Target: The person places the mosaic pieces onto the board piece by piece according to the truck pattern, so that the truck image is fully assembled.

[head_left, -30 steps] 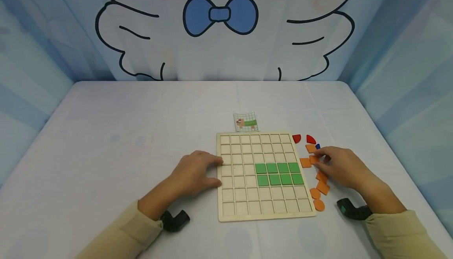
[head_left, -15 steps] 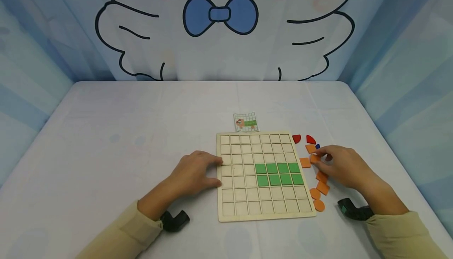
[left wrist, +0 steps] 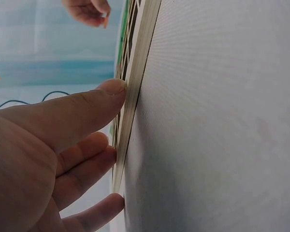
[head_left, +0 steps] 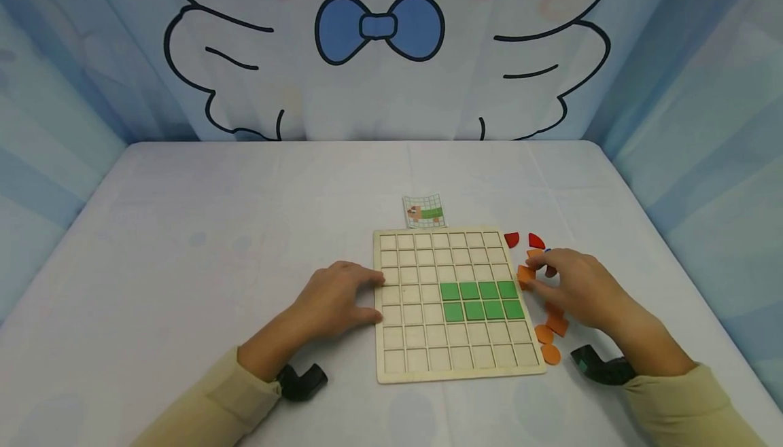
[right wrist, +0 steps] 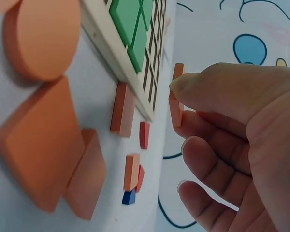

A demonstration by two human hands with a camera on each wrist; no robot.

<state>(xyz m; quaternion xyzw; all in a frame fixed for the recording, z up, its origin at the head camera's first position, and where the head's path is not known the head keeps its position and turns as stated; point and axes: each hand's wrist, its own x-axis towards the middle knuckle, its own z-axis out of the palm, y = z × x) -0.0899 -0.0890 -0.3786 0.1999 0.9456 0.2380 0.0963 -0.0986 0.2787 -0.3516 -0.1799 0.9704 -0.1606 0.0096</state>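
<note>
A pale wooden grid board (head_left: 459,373) lies on the table, with two rows of green square tiles (head_left: 479,300) in its right-hand cells. At its left edge my left hand (head_left: 335,301) rests with thumb and fingers spread. The thumb tip touches the board's rim (left wrist: 140,58) in the left wrist view. Just right of the board, my right hand (head_left: 581,291) pinches an orange square tile (right wrist: 176,110) between thumb and forefinger. This tile stands above the tabletop in the right wrist view. From the head, it overlaps another orange tile beneath.
Orange round tiles (head_left: 551,354) and orange square tiles (head_left: 557,325) lie along the board's right side. Two red quarter-round pieces (head_left: 536,240) and a blue piece (right wrist: 129,197) sit farther back. A small pattern card (head_left: 425,212) lies behind the board.
My right hand has moved left toward the board, carrying the orange square tile up from the loose pieces. The left hand has stayed in place.
</note>
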